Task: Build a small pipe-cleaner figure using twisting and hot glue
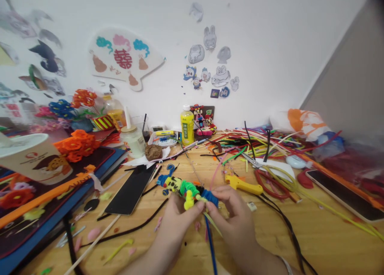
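A small figure made of coiled pipe cleaners (187, 187) lies across both my hands above the table, tilted with its blue-and-yellow head to the upper left. Its middle is green and its lower end blue. My left hand (178, 217) is closed around the figure's middle from below, thumb on top. My right hand (234, 215) pinches the blue lower end, fingertips close to the left thumb. A pale yellow strip (214, 223) comes out from between the hands, and a blue pipe cleaner (210, 243) hangs toward the front edge.
A yellow glue gun (244, 184) with a black cord lies right of the hands, near scissors (252, 161) and piled pipe cleaners (279, 141). Left are a black phone (132, 191), a paper cup (36, 159) and a jar (132, 141). A drink bottle (187, 127) stands behind.
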Demonstrator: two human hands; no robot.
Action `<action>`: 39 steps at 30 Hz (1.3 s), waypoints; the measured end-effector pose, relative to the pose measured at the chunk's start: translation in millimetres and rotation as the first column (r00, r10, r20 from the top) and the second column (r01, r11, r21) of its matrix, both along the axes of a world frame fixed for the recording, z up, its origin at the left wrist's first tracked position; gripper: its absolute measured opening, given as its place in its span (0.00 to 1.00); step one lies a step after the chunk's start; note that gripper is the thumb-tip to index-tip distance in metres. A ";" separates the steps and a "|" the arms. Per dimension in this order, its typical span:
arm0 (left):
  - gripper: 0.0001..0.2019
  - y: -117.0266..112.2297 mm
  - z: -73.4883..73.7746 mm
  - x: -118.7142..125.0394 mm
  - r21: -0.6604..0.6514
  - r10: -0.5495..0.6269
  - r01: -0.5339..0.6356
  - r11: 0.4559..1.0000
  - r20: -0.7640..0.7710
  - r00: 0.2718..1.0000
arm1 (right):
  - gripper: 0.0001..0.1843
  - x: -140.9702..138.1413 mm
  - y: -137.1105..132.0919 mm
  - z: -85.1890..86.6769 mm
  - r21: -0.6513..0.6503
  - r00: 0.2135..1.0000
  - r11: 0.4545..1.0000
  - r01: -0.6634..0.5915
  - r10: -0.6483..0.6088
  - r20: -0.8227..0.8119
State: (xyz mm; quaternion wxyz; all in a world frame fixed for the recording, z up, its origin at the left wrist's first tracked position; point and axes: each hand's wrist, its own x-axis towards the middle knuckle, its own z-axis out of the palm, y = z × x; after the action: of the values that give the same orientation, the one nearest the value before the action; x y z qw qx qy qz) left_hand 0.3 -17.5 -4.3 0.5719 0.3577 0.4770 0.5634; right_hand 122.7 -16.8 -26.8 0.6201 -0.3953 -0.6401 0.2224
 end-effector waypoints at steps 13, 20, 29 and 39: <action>0.17 -0.2 0.5 -1.2 -0.004 -0.013 0.013 1.000 -0.022 1.000 | 0.08 1.0 -0.9 0.7 0.013 1.000 1.000 0.004 -0.004 0.001; 0.16 0.7 -3.0 0.4 0.030 -0.010 0.010 1.000 -0.006 1.000 | 0.06 -0.1 0.9 -0.7 -0.087 0.999 0.996 -0.021 0.017 -0.050; 0.15 0.4 0.8 -0.2 0.011 0.053 -0.053 0.999 -0.086 0.995 | 0.06 -1.2 0.1 -1.9 -0.036 1.000 0.999 -0.009 0.008 -0.031; 0.15 1.8 0.2 -1.4 0.033 0.037 -0.034 0.999 -0.098 0.994 | 0.07 -0.8 -0.5 -1.9 -0.018 1.000 1.000 -0.005 0.005 -0.012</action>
State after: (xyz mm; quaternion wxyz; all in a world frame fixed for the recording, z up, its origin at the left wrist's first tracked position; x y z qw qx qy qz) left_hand -1.1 -15.6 -4.1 0.5319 0.3855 0.5021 0.5625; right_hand 121.9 -17.2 -28.7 0.6197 -0.3980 -0.6354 0.2320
